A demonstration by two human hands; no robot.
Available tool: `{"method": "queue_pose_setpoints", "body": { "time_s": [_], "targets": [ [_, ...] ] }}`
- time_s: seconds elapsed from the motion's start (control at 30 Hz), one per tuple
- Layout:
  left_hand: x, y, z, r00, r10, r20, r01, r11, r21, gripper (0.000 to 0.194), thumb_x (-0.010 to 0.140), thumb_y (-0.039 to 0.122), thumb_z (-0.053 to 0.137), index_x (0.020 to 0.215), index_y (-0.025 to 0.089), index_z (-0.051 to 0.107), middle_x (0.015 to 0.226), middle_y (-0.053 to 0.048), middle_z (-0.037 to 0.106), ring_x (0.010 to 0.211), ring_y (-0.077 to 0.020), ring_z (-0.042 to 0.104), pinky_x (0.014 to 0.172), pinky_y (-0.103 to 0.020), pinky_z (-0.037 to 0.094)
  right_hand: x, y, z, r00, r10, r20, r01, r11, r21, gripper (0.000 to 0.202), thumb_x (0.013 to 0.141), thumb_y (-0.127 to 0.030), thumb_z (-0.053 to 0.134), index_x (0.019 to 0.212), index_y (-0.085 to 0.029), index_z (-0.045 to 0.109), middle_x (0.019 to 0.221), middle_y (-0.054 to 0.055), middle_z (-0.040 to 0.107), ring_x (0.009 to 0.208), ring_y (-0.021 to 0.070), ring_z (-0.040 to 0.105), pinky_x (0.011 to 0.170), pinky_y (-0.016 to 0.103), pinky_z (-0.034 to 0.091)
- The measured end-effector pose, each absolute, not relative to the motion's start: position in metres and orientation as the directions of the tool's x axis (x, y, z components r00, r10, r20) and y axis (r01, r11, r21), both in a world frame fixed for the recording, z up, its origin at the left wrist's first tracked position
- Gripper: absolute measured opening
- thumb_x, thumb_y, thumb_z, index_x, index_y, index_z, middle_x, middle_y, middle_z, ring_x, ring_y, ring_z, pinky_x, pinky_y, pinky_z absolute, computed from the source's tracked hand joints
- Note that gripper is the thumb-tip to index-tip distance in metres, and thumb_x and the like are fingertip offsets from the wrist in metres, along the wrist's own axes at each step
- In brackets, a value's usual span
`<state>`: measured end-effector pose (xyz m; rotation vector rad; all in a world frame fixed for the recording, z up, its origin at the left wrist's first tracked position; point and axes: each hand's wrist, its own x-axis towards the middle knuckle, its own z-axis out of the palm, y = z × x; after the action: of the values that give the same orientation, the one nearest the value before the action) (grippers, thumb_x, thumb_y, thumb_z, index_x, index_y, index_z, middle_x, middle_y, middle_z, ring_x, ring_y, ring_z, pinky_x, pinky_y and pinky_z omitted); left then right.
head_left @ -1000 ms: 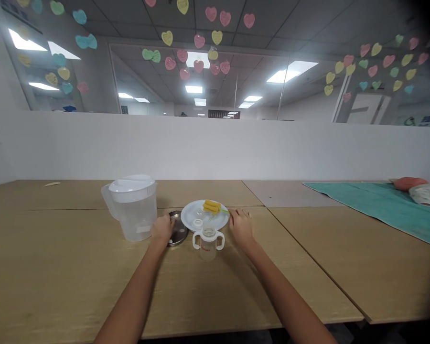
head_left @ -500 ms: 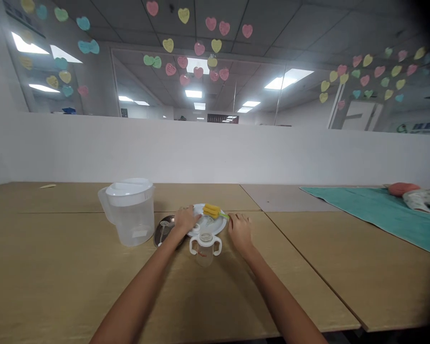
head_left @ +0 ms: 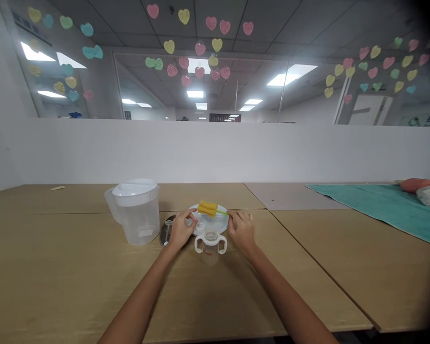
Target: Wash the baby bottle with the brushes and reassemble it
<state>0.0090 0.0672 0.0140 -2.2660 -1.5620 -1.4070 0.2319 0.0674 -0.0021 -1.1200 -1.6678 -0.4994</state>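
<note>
My right hand point(head_left: 241, 230) is closed on the thin green handle of a bottle brush point(head_left: 208, 208), whose yellow sponge head hangs over the white plate point(head_left: 220, 225). At the plate's left edge is my left hand point(head_left: 181, 230), its thumb and index finger apart, the index tip close to the sponge. A small white ring-shaped part point(head_left: 200, 227) lies on the plate, beside something clear that I cannot make out. In front of the plate a clear baby bottle point(head_left: 210, 251) with two white handles stands upright, uncapped.
A clear lidded pitcher point(head_left: 139, 220) stands to the left. Partly behind my left hand, a dark metal dish point(head_left: 163, 234) holds a thin whitish piece. A teal cloth point(head_left: 376, 205) with a reddish item point(head_left: 416, 185) lies far right. A white wall point(head_left: 215, 153) rises behind the table.
My left hand has drawn its fingers up beside the sponge end, its thumb lower. The brush head has shifted slightly left across the plate. The whole view has turned a little.
</note>
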Motion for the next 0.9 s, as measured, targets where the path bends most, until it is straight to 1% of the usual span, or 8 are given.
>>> {"method": "queue_pose_setpoints", "body": {
  "time_s": [0.1,0.23,0.37,0.5,0.67,0.73,0.8,0.9],
  "targets": [
    [0.006,0.069,0.014,0.038,0.699,0.714,0.767,-0.478,0.427,0.041,0.068,0.021,0.061,0.109,0.021,0.056,0.090,-0.002,0.048,0.080,-0.0166,0.053,0.079,-0.032,0.045,0.232,0.065,-0.002,-0.109,0.376,0.920,0.841,0.528,-0.116,0.021,0.079,-0.014,0.050,0.091,-0.019,0.066,0.078,0.003,0.064,0.074,0.0158,0.050,0.069,0.029,0.026],
    [0.009,0.065,0.015,0.082,0.660,0.747,0.779,-0.509,0.365,0.062,0.064,0.020,0.065,0.122,0.022,0.044,0.114,-0.007,0.037,0.107,-0.0229,0.047,0.092,-0.037,0.041,0.232,0.061,0.000,-0.117,0.315,0.942,0.831,0.550,-0.081,0.022,0.080,-0.015,0.049,0.093,-0.018,0.066,0.078,0.003,0.064,0.073,0.0153,0.049,0.069,0.029,0.027],
    [0.009,0.064,0.016,0.135,0.649,0.749,0.770,-0.544,0.333,0.074,0.067,0.016,0.060,0.134,0.023,0.028,0.110,-0.007,0.048,0.104,-0.0226,0.049,0.094,-0.040,0.040,0.233,0.061,0.000,-0.155,0.287,0.945,0.807,0.589,-0.046,0.023,0.081,-0.016,0.049,0.096,-0.020,0.067,0.079,0.004,0.063,0.074,0.0150,0.049,0.069,0.030,0.028],
    [0.008,0.064,0.016,0.245,0.573,0.782,0.768,-0.607,0.205,0.073,0.072,0.011,0.054,0.137,0.024,0.022,0.114,-0.007,0.051,0.108,-0.0234,0.048,0.096,-0.042,0.039,0.235,0.067,-0.002,-0.285,0.312,0.906,0.821,0.567,0.064,0.030,0.077,-0.009,0.053,0.100,-0.024,0.066,0.082,0.003,0.063,0.074,0.0151,0.048,0.067,0.030,0.026],
    [0.012,0.058,0.014,0.425,0.531,0.733,0.712,-0.696,0.090,0.063,0.077,0.008,0.049,0.134,0.030,0.032,0.126,-0.007,0.042,0.115,-0.0210,0.045,0.097,-0.037,0.041,0.237,0.068,0.000,-0.396,0.277,0.875,0.807,0.561,0.187,0.032,0.081,-0.009,0.053,0.104,-0.027,0.065,0.089,0.003,0.064,0.078,0.0160,0.047,0.069,0.031,0.026],
    [0.014,0.058,0.015,0.374,0.541,0.753,0.685,-0.709,0.169,0.059,0.077,0.013,0.055,0.131,0.031,0.037,0.120,-0.006,0.048,0.111,-0.0200,0.049,0.096,-0.036,0.041,0.236,0.066,0.002,-0.398,0.245,0.884,0.804,0.558,0.207,0.028,0.084,-0.013,0.051,0.105,-0.027,0.064,0.089,0.003,0.065,0.078,0.0162,0.047,0.070,0.031,0.026],
    [0.015,0.060,0.017,0.223,0.579,0.784,0.613,-0.709,0.349,0.064,0.073,0.020,0.063,0.130,0.029,0.037,0.112,-0.005,0.054,0.106,-0.0192,0.053,0.096,-0.036,0.042,0.235,0.062,0.004,-0.370,0.230,0.900,0.813,0.549,0.194,0.028,0.086,-0.015,0.048,0.106,-0.026,0.064,0.090,0.004,0.065,0.078,0.0159,0.047,0.071,0.031,0.027],
    [0.015,0.065,0.020,0.026,0.695,0.718,0.318,-0.687,0.654,0.070,0.069,0.033,0.069,0.130,0.024,0.036,0.106,-0.006,0.060,0.101,-0.0187,0.057,0.091,-0.035,0.045,0.232,0.056,0.005,-0.319,0.217,0.923,0.819,0.553,0.153,0.029,0.088,-0.015,0.043,0.106,-0.023,0.064,0.089,0.006,0.064,0.078,0.0150,0.048,0.070,0.031,0.027]
  ]
}}
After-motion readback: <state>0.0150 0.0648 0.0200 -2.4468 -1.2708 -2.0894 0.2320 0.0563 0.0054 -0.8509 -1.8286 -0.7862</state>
